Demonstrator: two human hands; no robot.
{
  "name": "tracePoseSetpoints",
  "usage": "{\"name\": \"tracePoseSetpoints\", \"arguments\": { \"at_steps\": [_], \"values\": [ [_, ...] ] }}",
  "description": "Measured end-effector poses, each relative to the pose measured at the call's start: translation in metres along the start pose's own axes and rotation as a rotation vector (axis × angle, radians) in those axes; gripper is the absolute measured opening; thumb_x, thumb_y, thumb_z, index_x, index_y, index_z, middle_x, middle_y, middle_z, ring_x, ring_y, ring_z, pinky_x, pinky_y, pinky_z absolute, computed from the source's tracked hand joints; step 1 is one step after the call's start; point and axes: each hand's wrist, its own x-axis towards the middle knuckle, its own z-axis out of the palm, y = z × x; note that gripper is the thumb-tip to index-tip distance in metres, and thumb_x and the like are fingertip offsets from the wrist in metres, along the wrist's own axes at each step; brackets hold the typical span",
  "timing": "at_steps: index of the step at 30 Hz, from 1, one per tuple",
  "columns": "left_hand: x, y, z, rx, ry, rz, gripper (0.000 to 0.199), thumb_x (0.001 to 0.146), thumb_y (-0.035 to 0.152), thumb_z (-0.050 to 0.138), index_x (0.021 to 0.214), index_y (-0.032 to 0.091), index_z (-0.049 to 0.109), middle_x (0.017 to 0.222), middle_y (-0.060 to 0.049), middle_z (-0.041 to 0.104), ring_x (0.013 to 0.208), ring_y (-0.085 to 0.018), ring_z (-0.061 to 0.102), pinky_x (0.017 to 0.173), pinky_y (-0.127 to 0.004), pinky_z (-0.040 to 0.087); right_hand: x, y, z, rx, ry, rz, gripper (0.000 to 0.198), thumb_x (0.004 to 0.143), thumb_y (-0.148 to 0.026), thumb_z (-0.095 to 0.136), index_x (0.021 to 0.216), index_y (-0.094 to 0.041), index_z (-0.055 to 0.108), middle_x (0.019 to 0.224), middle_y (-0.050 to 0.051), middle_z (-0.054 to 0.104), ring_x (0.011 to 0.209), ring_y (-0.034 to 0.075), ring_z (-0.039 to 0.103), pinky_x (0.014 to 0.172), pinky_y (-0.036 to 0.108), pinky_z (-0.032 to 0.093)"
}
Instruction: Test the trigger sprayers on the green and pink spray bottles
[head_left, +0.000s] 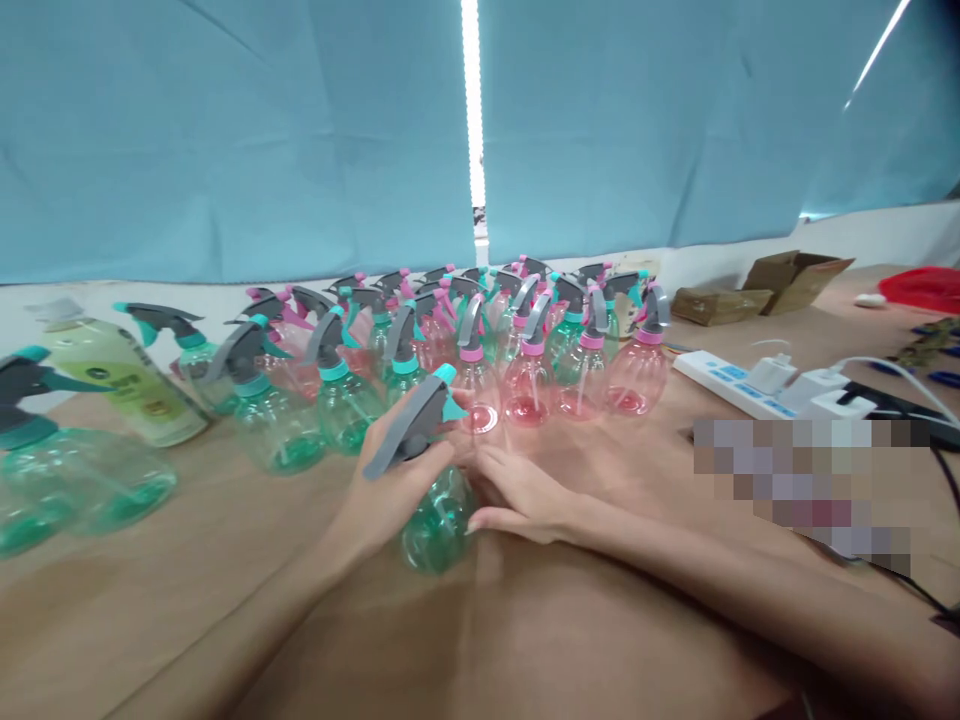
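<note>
A green spray bottle (pixel 439 530) with a grey trigger head stands a little tilted close in front of me. My left hand (pixel 397 455) is wrapped round its neck, just below the trigger. From the other side my right hand (pixel 525 495) holds the bottle's clear body, its thumb along the near side and its fingertips partly hidden behind it. Just beyond my hands is a row of like bottles, among them a pink one (pixel 529 390) and a green one (pixel 349 405).
More green and pink spray bottles crowd toward the wall. A large labelled bottle (pixel 142 380) leans at the left, near another green sprayer (pixel 127 485). At the right are a power strip (pixel 731 385) with chargers, cardboard boxes (pixel 795 280) and a red bag (pixel 922 293).
</note>
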Motion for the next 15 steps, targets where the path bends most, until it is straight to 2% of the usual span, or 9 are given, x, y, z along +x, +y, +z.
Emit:
{"name": "tracePoseSetpoints", "arguments": {
  "at_steps": [4, 8, 10, 15],
  "values": [
    [0.0, -0.001, 0.0, -0.136, -0.036, -0.052, 0.035, 0.075, 0.019, 0.057, 0.109, 0.025, 0.063, 0.105, -0.001, 0.07, 0.092, -0.02, 0.068, 0.082, -0.033, 0.054, -0.012, 0.006, -0.013, -0.053, 0.05, 0.046, 0.042, 0.101, -0.049, 0.036, 0.122, -0.019, 0.056, 0.116, 0.012, 0.066, 0.106, 0.024, 0.062, 0.093, 0.043, 0.049],
    [0.0, 0.001, 0.001, -0.139, -0.042, -0.054, 0.035, 0.072, 0.019, 0.057, 0.106, 0.022, 0.064, 0.108, -0.003, 0.07, 0.095, -0.023, 0.07, 0.087, -0.036, 0.055, -0.014, 0.011, -0.015, -0.107, 0.17, 0.147, 0.027, 0.101, -0.028, 0.041, 0.116, -0.021, 0.061, 0.112, 0.008, 0.07, 0.103, 0.022, 0.066, 0.09, 0.039, 0.052],
    [-0.001, 0.002, 0.001, -0.116, -0.043, -0.046, 0.035, 0.072, 0.019, 0.054, 0.106, 0.023, 0.063, 0.107, -0.003, 0.071, 0.094, -0.023, 0.07, 0.086, -0.036, 0.055, -0.014, 0.014, -0.011, -0.155, 0.132, 0.152, 0.024, 0.099, -0.025, 0.045, 0.114, -0.02, 0.063, 0.111, 0.008, 0.071, 0.103, 0.022, 0.067, 0.09, 0.04, 0.053],
    [-0.001, 0.003, 0.0, -0.109, -0.045, -0.07, 0.027, 0.074, 0.021, 0.055, 0.1, 0.024, 0.062, 0.098, -0.002, 0.072, 0.091, -0.022, 0.071, 0.08, -0.034, 0.057, -0.013, 0.018, -0.003, -0.27, -0.009, 0.11, 0.032, 0.096, -0.033, 0.054, 0.123, -0.018, 0.063, 0.132, 0.013, 0.061, 0.127, 0.027, 0.054, 0.105, 0.046, 0.046]
  ]
}}
